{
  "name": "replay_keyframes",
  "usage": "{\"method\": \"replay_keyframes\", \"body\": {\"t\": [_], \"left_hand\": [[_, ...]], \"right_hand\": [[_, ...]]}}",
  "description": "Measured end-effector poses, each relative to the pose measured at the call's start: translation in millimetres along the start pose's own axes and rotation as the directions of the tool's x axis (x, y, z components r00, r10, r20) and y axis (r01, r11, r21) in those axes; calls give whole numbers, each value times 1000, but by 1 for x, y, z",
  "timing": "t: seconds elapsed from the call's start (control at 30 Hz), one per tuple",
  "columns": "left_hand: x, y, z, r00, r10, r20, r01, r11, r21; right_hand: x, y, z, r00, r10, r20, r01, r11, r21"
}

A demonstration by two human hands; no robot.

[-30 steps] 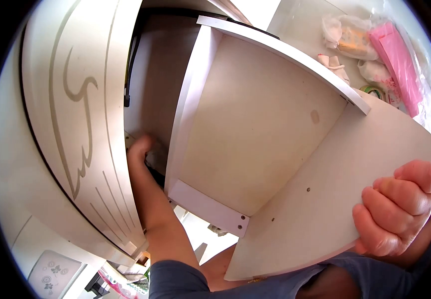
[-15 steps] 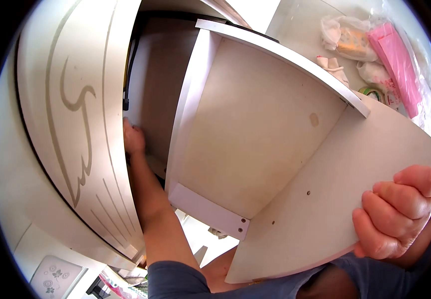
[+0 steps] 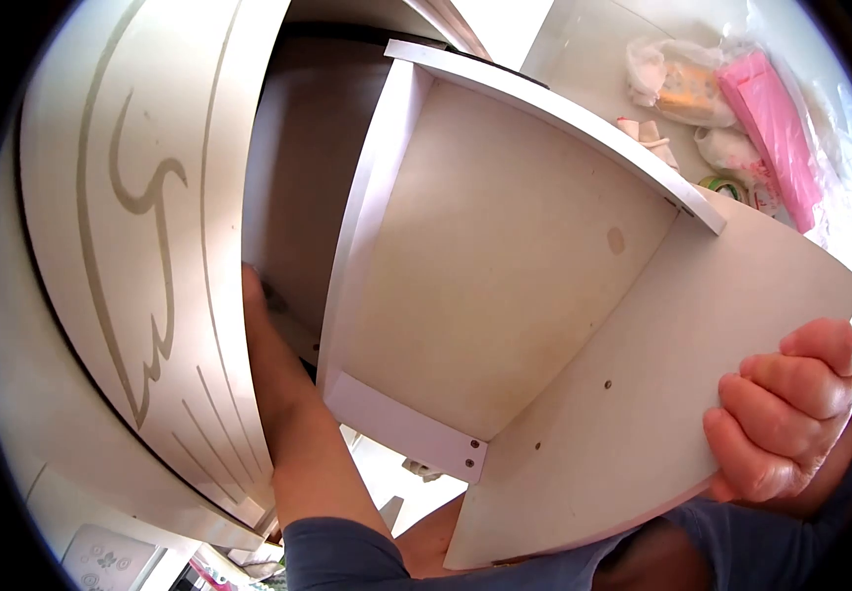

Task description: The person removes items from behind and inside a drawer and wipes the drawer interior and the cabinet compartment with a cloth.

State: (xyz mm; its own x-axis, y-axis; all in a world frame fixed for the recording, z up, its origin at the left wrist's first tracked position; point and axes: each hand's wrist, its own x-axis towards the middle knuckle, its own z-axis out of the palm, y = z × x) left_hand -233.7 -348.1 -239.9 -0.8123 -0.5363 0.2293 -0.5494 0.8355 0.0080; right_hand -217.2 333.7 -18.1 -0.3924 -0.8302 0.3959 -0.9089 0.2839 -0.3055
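The right hand (image 3: 790, 419) is clenched around the near edge of a white drawer box (image 3: 505, 286), which tilts up and away to its left. The left hand (image 3: 254, 295) reaches into the dark gap between that drawer and a white panel with a wing pattern (image 3: 140, 227); its fingers are hidden, so I cannot tell its grip. Beyond the right hand lie a pink packet (image 3: 776, 123) and plastic bags (image 3: 672, 79).

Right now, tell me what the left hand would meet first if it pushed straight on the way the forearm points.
The left hand is mostly hidden behind the winged door panel, reaching into the gap beside the white drawer box. Straight on, it would probably meet the dark inner cabinet wall, though depth is unclear.
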Motion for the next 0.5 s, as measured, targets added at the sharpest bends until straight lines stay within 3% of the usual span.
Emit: {"method": "replay_keyframes", "body": {"t": [0.03, 0.1, 0.13, 0.2, 0.23, 0.27, 0.33, 0.4, 0.5], "left_hand": [[2, 0, -3, 1000, -1, -15, 1, 1000, 0], [10, -3, -11, 945, -69, 321, 142, 967, -212], [13, -14, -7, 945, -73, 319, 145, 967, -210], [22, -31, 8, 952, -3, 306, -11, 999, 43], [21, -19, 2, 926, 35, 376, -128, 966, 226], [19, -6, -2, 857, -166, 488, -51, 915, 400], [-7, 29, -34, 775, -253, 579, 6, 919, 394], [-32, 16, -43, 763, -267, 588, 9, 915, 403], [-76, 20, -59, 623, -278, 731, -6, 933, 361]], "right_hand": [[0, 0, 1, 1000, 2, -17, -2, 1000, -8], [1, 1, 0, 1000, 3, -30, -3, 1000, -16], [2, 3, 0, 999, -11, -49, 9, 999, -37], [4, 4, 3, 996, -28, -80, 23, 998, -59], [4, 3, 5, 993, -13, -119, 6, 998, -57], [3, 4, 7, 989, -33, -143, 26, 998, -50], [1, 8, 11, 979, -72, -190, 66, 997, -39], [0, 5, 11, 979, -50, -199, 40, 998, -54], [0, 5, 7, 988, -14, -154, 13, 1000, -12]]}}
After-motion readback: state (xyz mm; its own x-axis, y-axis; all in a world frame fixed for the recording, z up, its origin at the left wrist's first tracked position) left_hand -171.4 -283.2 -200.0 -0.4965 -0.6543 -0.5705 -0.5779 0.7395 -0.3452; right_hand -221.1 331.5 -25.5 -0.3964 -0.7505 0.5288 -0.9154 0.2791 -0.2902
